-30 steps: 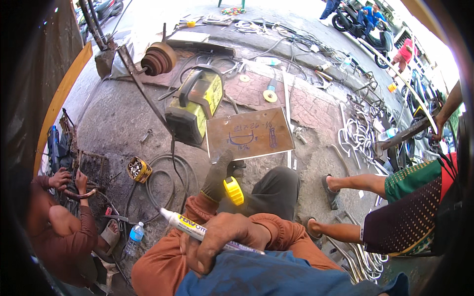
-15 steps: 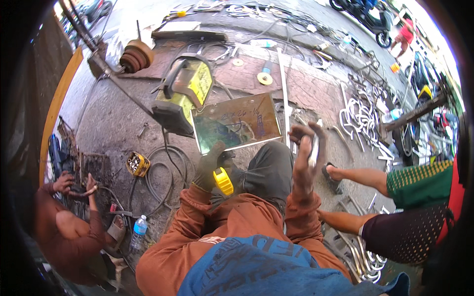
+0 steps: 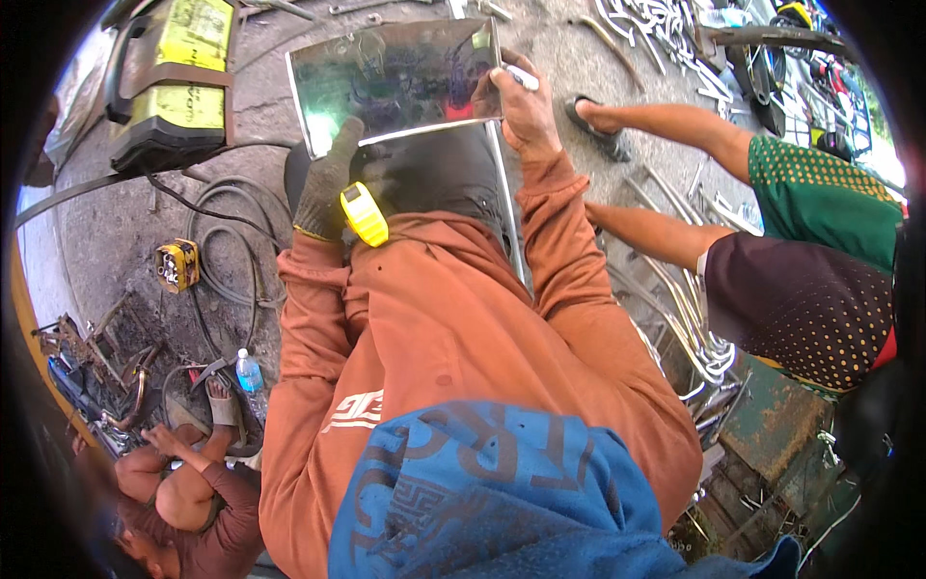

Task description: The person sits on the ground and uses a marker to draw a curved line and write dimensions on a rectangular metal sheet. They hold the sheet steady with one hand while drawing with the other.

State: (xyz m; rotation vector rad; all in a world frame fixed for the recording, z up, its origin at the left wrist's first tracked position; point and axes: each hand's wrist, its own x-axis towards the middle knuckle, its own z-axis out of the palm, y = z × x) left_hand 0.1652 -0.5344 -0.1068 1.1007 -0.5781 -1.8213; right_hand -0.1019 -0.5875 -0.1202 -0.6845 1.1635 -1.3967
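A shiny rectangular metal plate (image 3: 405,82) lies tilted above my lap, with blurred marks and reflections on its face. My left hand (image 3: 331,179), in a dark knit glove, grips its near left corner, thumb on top and fingers hidden below. Against that glove's inner side sits a yellow tape measure (image 3: 366,214); I cannot tell whether the hand or my lap bears it. My bare right hand (image 3: 529,111) is closed around a white marker pen (image 3: 521,77), fingertips at the plate's right edge.
A yellow-black welding machine (image 3: 183,77) and coiled cables (image 3: 231,217) are at left, near a yellow container (image 3: 177,265) and a water bottle (image 3: 249,372). One person (image 3: 193,482) squats lower left. Another person's legs (image 3: 675,145) reach in from the right, above bent metal tubes (image 3: 699,338).
My right hand has come down from its raised position to the plate's right edge with the marker pen. The view has tilted down toward my body.
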